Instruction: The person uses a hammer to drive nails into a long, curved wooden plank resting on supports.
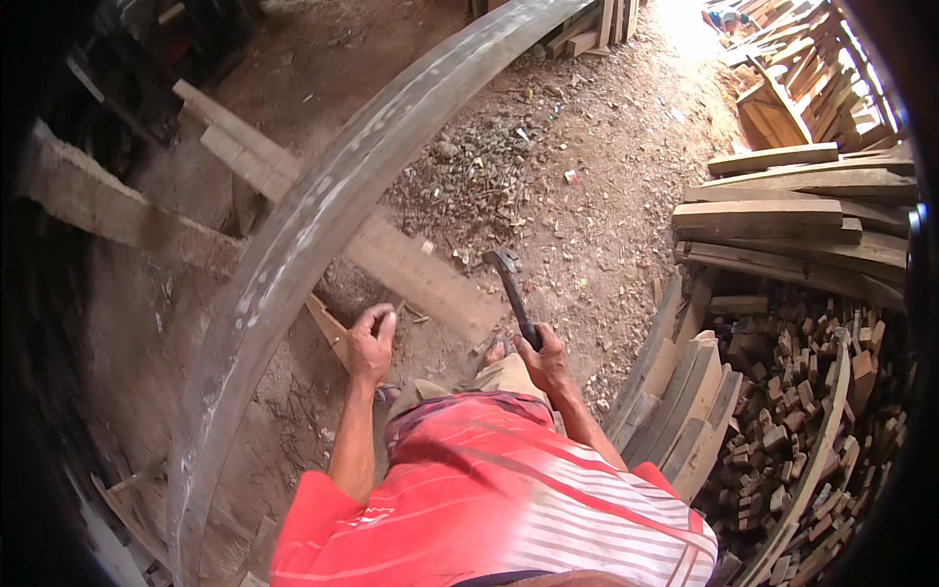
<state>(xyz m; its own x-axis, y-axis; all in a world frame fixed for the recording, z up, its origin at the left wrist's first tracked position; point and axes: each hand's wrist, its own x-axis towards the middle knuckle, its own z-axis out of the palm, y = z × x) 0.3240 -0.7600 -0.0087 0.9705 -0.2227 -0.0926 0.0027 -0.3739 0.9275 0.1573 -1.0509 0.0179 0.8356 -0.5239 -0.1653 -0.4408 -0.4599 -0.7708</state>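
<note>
My right hand (548, 363) is wrapped round the dark handle of a claw hammer (514, 293). Its metal head points away from me, above the dirt floor. To the left, my left hand (371, 344) is closed, thumb and fingers drawn together; whatever it may hold is too small to make out. Just beyond and left of that hand, a long grey beam (323, 201) with pale streaks runs across the view, curved in this picture. Below the beam, a flat wooden plank (425, 279) reaches toward my feet.
Stacked boards (773, 217) rise on the right, above a large pile of small wood offcuts (782, 430). Curved timber pieces (685, 401) lean close to my right side. A rough-edged slab (117, 210) lies at the left. Chips and litter cover the dirt floor (587, 166).
</note>
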